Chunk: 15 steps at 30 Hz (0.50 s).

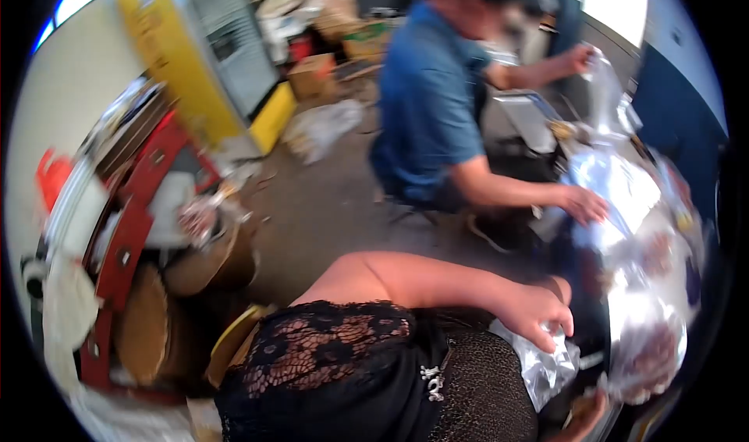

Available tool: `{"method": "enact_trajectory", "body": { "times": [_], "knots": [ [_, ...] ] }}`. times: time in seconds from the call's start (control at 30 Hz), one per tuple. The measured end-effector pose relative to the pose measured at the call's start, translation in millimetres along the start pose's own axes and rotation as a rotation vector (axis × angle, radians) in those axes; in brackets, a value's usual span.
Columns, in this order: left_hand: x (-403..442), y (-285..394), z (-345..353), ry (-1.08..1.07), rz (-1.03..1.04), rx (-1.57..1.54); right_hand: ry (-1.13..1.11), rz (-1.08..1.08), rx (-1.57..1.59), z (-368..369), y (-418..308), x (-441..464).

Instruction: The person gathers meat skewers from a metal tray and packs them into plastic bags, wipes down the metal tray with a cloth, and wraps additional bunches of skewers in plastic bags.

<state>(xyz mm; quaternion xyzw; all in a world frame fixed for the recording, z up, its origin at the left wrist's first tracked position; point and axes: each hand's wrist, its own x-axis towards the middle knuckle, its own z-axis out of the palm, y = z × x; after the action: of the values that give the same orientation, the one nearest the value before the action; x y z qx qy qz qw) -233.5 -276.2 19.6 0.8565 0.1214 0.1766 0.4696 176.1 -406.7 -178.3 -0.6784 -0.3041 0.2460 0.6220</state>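
My left hand (534, 313) is closed on the top of a clear plastic bag (542, 368), which hangs beside my lap. Whether anything is inside this bag I cannot make out. At the bottom edge of the head view, only part of my right hand (589, 418) shows, low beside the bag; its grip is cut off and blurred. A filled clear bag (647, 356) with reddish-brown contents lies on the work surface to the right. Beyond it is a larger pile of shiny plastic bags (616, 192).
Across from me a person in a blue shirt (429, 99) sits low, one hand lifting plastic and the other on the pile. To the left are a red metal frame (136, 239), cardboard drums (140, 325) and a yellow-sided fridge (179, 60). Boxes (312, 75) stand behind.
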Motion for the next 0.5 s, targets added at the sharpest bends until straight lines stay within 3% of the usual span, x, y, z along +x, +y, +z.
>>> {"method": "enact_trajectory", "body": {
  "times": [0.17,0.37,0.5],
  "knots": [
    [-62.0,22.6,-5.9,0.239,-0.071,0.050,-0.112,0.077,0.049,46.2,-55.1,-29.8],
    [-80.9,35.8,-6.6,0.281,-0.120,0.013,-0.197,0.108,0.116,63.1,-64.4,-37.4],
    [-74.3,17.5,-5.2,0.293,0.042,-0.024,-0.225,0.130,0.155,61.8,-66.8,-38.0]
  ]
}}
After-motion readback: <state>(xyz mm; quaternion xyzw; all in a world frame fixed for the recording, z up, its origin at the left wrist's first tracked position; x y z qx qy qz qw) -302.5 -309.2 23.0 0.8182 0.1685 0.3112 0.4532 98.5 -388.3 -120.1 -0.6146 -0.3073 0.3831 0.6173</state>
